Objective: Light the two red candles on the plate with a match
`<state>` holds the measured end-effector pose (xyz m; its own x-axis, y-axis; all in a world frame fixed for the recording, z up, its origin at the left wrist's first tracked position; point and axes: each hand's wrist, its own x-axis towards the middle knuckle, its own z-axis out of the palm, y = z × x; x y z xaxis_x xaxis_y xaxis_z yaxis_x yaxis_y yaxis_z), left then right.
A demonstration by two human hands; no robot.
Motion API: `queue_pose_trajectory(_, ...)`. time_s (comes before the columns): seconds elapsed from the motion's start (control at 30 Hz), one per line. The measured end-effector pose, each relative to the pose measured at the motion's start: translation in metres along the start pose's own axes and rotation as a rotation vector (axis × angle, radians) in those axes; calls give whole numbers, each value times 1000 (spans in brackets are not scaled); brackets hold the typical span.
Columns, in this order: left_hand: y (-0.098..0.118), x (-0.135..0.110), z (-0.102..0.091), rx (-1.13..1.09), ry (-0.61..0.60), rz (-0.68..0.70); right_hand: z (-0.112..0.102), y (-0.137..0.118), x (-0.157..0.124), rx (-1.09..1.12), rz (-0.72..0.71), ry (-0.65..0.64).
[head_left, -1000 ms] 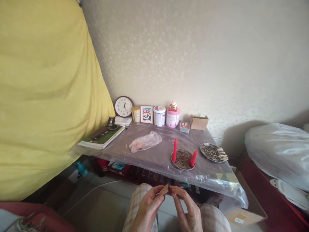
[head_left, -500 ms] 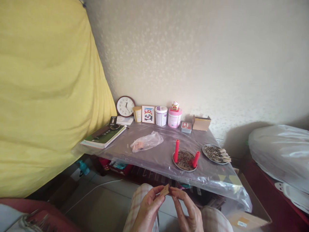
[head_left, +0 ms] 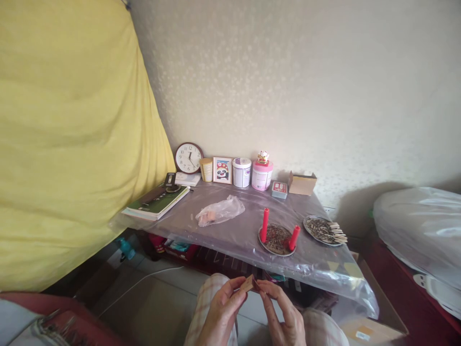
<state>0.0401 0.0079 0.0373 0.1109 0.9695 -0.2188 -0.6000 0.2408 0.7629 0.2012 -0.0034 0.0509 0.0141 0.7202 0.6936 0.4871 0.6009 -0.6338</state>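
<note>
As fingers (head_left: 236, 294) of left hand (head_left: 219, 315) and right hand (head_left: 284, 317) pinch brown piece (head_left: 248, 284), red candles (head_left: 265, 225) in dish (head_left: 277, 254)

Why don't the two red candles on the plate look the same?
The left candle is taller and stands nearly straight; the right candle is shorter and leans rightward. The left candle sits at the plate's left edge, the right candle at its right edge. Both are red.

Table (head_left: 237, 233), plastic-covered. Back edge: clock (head_left: 188, 157), framed picture (head_left: 222, 170), white tin (head_left: 241, 172), pink tin (head_left: 261, 175), cardboard box (head_left: 302, 183). Left end: books (head_left: 155, 202). Middle: plastic bag (head_left: 220, 211). Front right: plate (head_left: 277, 254) bearing 2 red candles (head_left: 265, 225); beside it, second plate (head_left: 306, 226) of sticks (head_left: 336, 232).
</note>
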Motion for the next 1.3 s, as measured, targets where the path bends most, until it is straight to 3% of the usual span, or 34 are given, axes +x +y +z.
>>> queue_pose_trajectory(0.5, 11, -6, 8, 49, 10, 32, -1, 0, -1, -35, 31, 29)
queue_pose_trajectory(0.83, 32, -12, 25, 11, 19, 30, -2, -23, 19, -67, -14, 174)
queue_pose_trajectory(1.1, 38, -13, 36, -29, -12, -5, 2, -12, 22, -154, -82, 170)
queue_pose_trajectory(1.3, 37, -9, 34, -20, 24, 10, -22, -38, 35, -134, -48, 238)
